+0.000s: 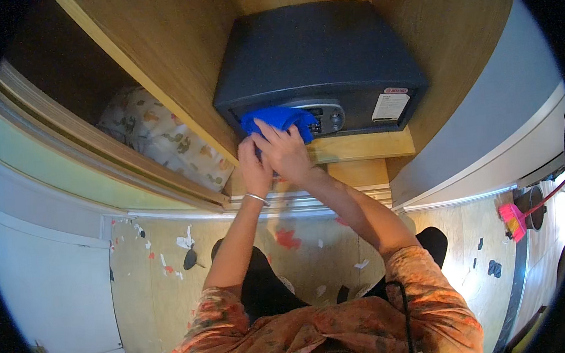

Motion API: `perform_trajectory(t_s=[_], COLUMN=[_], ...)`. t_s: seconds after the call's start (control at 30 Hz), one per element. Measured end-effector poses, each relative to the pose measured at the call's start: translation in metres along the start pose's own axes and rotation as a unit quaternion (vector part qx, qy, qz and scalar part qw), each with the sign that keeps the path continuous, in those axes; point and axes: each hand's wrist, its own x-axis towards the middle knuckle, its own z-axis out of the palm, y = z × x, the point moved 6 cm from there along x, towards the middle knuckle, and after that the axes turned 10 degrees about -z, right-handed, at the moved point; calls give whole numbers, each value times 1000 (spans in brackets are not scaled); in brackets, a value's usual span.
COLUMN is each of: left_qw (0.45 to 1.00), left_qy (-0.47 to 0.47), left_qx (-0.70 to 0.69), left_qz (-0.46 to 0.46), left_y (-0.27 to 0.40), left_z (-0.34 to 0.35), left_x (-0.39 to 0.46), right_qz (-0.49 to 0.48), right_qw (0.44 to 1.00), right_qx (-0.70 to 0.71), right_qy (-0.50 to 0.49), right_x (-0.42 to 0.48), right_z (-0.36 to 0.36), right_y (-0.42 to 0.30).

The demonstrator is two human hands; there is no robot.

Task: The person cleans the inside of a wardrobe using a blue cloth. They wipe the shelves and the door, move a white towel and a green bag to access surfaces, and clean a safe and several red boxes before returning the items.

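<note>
A blue cloth (274,116) is bunched against the left front of a dark safe (318,48), covering part of its silver control panel (335,117). My right hand (288,154) grips the cloth from above, fingers spread over its folds. Close beside it, my left hand (255,166), with a bangle at the wrist, holds the lower left edge of the same cloth. The fingers of both hands overlap, so part of the grip is hidden. A few keys and a knob show to the right of the cloth. A white label with writing is stuck on the safe's right front.
The safe stands on a wooden shelf (363,147) between cabinet walls. Left of the partition lies a patterned fabric bundle (178,134). Sliding-door tracks (313,201) run below. Paper scraps litter the wooden floor (173,299); a pink broom (513,220) is at right.
</note>
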Motion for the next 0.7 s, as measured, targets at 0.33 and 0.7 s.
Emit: perform_trajectory(t_s=[0.33,0.7], left_qw=[983,977], left_qy=[-14,-156], left_qx=[167,37], left_qz=[68,137], left_y=[35,153], left_z=[76,185], left_x=[-60,-71], right_qz=[65,283], right_qw=[984,934], right_qx=[-21,-192], right_qy=[-162,-106], right_x=[-137,-201], right_z=[-4,-108], right_y=[59,129])
